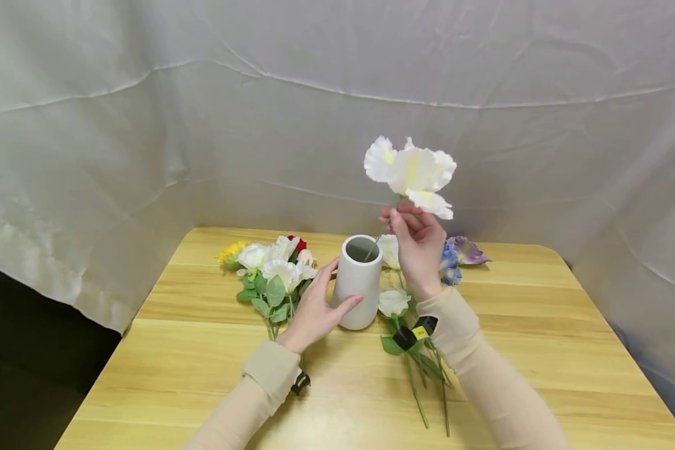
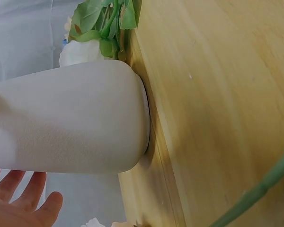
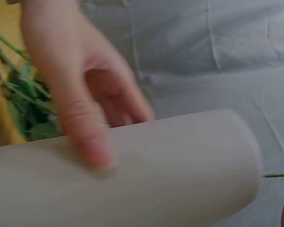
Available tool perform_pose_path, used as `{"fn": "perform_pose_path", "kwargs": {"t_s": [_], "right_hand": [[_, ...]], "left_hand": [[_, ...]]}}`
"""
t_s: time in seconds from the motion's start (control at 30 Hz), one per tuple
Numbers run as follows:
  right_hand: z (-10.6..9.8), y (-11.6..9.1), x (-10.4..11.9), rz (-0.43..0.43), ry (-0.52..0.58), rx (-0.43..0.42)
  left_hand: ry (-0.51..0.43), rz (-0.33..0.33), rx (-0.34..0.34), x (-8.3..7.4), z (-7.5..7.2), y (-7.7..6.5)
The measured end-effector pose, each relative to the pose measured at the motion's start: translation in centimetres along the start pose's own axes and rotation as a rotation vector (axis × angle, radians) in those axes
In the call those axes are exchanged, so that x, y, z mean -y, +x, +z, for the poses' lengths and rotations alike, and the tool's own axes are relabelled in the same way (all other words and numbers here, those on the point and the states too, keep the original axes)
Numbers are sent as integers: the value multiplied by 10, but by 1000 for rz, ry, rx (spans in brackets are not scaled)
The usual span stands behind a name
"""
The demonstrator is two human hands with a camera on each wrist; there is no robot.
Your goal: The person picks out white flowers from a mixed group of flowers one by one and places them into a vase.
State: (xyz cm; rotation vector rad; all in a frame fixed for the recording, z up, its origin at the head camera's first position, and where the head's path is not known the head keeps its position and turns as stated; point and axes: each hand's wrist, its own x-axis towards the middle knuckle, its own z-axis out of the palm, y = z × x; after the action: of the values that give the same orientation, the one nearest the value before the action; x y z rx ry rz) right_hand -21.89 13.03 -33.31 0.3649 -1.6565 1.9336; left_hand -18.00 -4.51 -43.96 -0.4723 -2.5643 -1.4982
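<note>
A white vase (image 1: 359, 294) stands upright on the wooden table. My left hand (image 1: 317, 309) holds its side, thumb (image 3: 92, 146) across the front and fingers (image 2: 33, 191) round the far side. Above and right of the rim, my right hand (image 1: 420, 250) pinches the thin stem of a white iris (image 1: 413, 172) with a yellow-streaked middle. The lower stem (image 1: 373, 247) slants down into the vase mouth; its end is hidden inside. In the right wrist view a green stem (image 3: 277, 175) shows at the mouth.
Left of the vase lies a bunch of artificial flowers (image 1: 281, 272) in white, yellow and red. To its right are a white rose (image 1: 394, 302), green stems (image 1: 418, 390) and blue and purple blooms (image 1: 467, 251). A grey cloth (image 1: 315, 144) hangs behind the table (image 1: 540, 350).
</note>
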Motion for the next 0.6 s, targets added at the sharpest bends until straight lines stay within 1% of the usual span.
{"fn": "perform_pose_path", "kwargs": {"t_s": [0.2,0.27,0.4,0.53,0.6], "right_hand": [[-5,-15,-17,99,-82,12],[-6,-19,-20,116,-96,19],[-8,-24,-25,127,-87,23],[-9,-27,-28,124,-52,17],[-10,-29,-29,131,-72,16]], "left_hand": [[10,6,1,0,1,-1],[11,11,-2,1,1,-1],[8,16,-8,1,1,-2],[10,11,-7,1,1,-1],[12,14,-9,1,1,-1]]}}
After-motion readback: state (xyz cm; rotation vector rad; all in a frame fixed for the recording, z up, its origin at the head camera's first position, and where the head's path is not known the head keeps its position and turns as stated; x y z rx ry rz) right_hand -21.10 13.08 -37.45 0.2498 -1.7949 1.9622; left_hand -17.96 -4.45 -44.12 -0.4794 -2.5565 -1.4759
